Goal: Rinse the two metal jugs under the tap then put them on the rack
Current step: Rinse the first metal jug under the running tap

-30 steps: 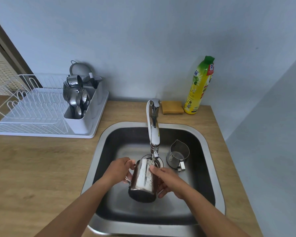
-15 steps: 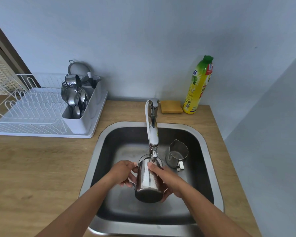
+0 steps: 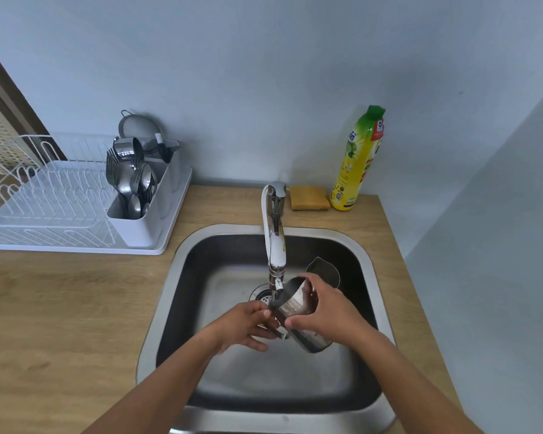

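Note:
Both my hands hold a shiny metal jug (image 3: 295, 308) over the sink (image 3: 170, 296), tilted with its mouth toward the left, just under the tap (image 3: 275, 245) spout. My left hand (image 3: 248, 324) grips the jug's handle side. My right hand (image 3: 329, 311) wraps the jug's body from the right. The second metal jug (image 3: 325, 270) stands upright in the sink behind my right hand, partly hidden by it. The white dish rack (image 3: 54, 211) sits on the wooden counter at the far left.
A cutlery holder (image 3: 138, 195) full of spoons and forks fills the rack's right end. A yellow sponge (image 3: 309, 198) and a yellow dish-soap bottle (image 3: 358, 161) stand behind the sink by the wall. The drain (image 3: 262, 294) shows left of the jug.
The jug has tipped from near upright to tilted with its mouth leftward and has shifted slightly right. My right hand moved up over its body.

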Demonstrator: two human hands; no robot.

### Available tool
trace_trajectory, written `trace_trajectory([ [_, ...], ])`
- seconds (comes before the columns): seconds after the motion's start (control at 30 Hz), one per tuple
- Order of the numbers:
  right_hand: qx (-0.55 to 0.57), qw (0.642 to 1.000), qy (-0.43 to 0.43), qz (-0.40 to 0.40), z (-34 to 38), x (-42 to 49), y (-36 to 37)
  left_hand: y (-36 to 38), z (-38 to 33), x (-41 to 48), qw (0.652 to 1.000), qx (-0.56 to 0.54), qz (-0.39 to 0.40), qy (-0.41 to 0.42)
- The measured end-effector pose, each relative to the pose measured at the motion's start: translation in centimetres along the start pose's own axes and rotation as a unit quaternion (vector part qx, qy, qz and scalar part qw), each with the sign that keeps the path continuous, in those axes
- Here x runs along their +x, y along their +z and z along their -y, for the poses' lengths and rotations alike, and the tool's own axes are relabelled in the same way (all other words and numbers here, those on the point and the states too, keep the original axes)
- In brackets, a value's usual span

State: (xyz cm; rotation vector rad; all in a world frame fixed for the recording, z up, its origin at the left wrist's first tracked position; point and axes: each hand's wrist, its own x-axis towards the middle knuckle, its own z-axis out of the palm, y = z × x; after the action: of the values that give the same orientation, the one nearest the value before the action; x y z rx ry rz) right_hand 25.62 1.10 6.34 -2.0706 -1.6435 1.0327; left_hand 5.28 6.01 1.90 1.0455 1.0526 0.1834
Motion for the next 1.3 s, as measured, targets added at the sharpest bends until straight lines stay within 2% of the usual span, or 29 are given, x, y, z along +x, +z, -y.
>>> trace_trajectory([
  [0.13,-0.035,0.998,-0.048,-0.033,0.1,-0.4,-0.5,0.0,0.0,0.7,0.998,0.019,-0.027,0.054],
  [0.3,-0.013,0.993,-0.094,-0.076,-0.5,0.3,0.4,-0.3,-0.1,1.0,0.982,0.010,-0.145,0.119],
  [0.4,-0.002,0.986,-0.126,-0.110,-0.5,1.3,1.4,-0.7,-0.5,0.7,0.972,0.004,-0.183,0.150],
  [0.5,-0.001,0.984,-0.119,-0.132,-0.3,2.3,2.3,-1.3,-0.6,0.1,0.954,0.077,-0.225,0.182],
  [0.6,0.017,0.983,-0.112,-0.141,-0.1,3.2,3.3,-1.9,-0.7,-0.4,0.918,0.197,-0.268,0.217],
  [0.77,0.092,0.987,-0.081,-0.100,0.1,4.2,4.9,-2.4,-1.3,-1.8,0.857,0.335,-0.325,0.216],
  [1.0,0.202,0.979,-0.036,0.015,0.0,4.3,7.0,-2.9,-2.8,-3.9,0.781,0.491,-0.349,0.163],
  [1.17,0.223,0.972,-0.011,0.072,-0.3,3.3,7.1,-3.3,-2.6,-4.4,0.785,0.514,-0.323,0.124],
  [1.23,0.226,0.969,0.004,0.096,-0.5,2.8,6.6,-3.5,-2.0,-4.2,0.813,0.489,-0.300,0.104],
  [1.3,0.228,0.967,0.013,0.113,-0.6,2.0,5.7,-3.7,-1.2,-4.1,0.870,0.406,-0.266,0.082],
])
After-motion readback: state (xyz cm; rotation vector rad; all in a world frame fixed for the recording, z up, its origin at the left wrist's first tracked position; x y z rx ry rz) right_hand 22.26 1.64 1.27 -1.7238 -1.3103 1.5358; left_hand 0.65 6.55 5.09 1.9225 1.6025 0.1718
